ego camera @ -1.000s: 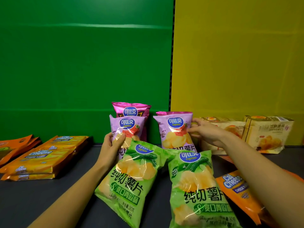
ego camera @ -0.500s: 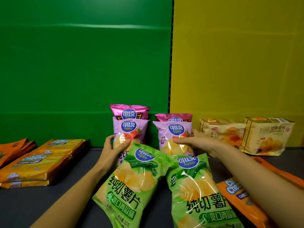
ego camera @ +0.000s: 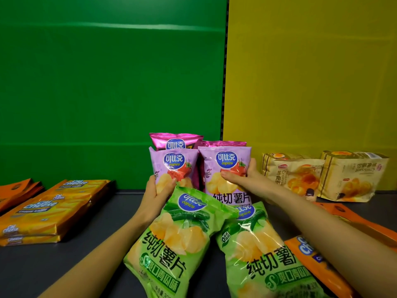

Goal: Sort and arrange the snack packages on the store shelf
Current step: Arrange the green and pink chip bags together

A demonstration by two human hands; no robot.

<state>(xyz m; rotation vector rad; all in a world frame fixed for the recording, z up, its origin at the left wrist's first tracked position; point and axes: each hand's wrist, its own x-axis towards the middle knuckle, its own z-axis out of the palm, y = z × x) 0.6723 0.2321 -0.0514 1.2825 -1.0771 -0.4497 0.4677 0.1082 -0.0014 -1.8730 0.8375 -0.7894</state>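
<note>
Two big back panels fill the view, green (ego camera: 107, 82) on the left and yellow (ego camera: 311, 72) on the right, meeting at a dark seam above the dark shelf (ego camera: 64, 265). Down front, two green cucumber chip bags lie side by side on the shelf, the left green bag (ego camera: 171, 244) overlapping the top corner of the right green bag (ego camera: 264, 254). Off to the left sits a stack of Cal Cheese wafer packs (ego camera: 47, 209), lying flat. Over on the right, against the yellow panel, two croissant packs (ego camera: 296, 177) stand next to each other, and an orange Cal Cheese pack (ego camera: 318, 267) lies partly under the right forearm. Now the action: two lilac tomato chip bags stand upright at the seam, each with a pink bag (ego camera: 176, 139) just behind it. The left hand (ego camera: 153, 194) grips the left lilac bag (ego camera: 174, 166) at its lower left, thumb pressed on the front. The right hand (ego camera: 247, 181) grips the right lilac bag (ego camera: 225, 168) at its right edge, thumb laid across the front and fingers tucked behind. The two lilac bags are touching edge to edge.
</note>
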